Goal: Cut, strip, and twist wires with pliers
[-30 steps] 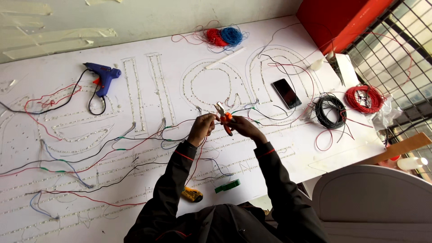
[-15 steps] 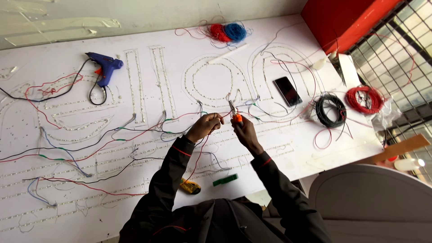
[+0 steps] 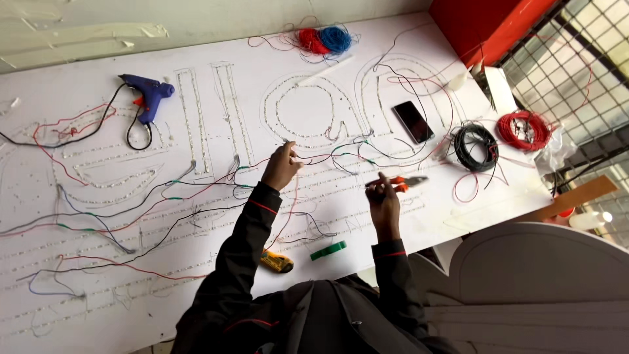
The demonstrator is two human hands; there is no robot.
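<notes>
Apart now, left hand (image 3: 280, 167) pinches wires (image 3: 327, 157), right hand (image 3: 383, 196) grips pliers (image 3: 401, 181).

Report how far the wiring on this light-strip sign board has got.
Done: light strips already outline letters on the white board, with wires joined across them. In hand: left hand pinches a wire; right hand holds orange-handled pliers. Left: loose wire ends lie unconnected.

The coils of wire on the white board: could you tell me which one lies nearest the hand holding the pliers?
The black coil of wire, beside the dark phone; the red coil lies further right, the red and blue bundles at the top edge.
</notes>
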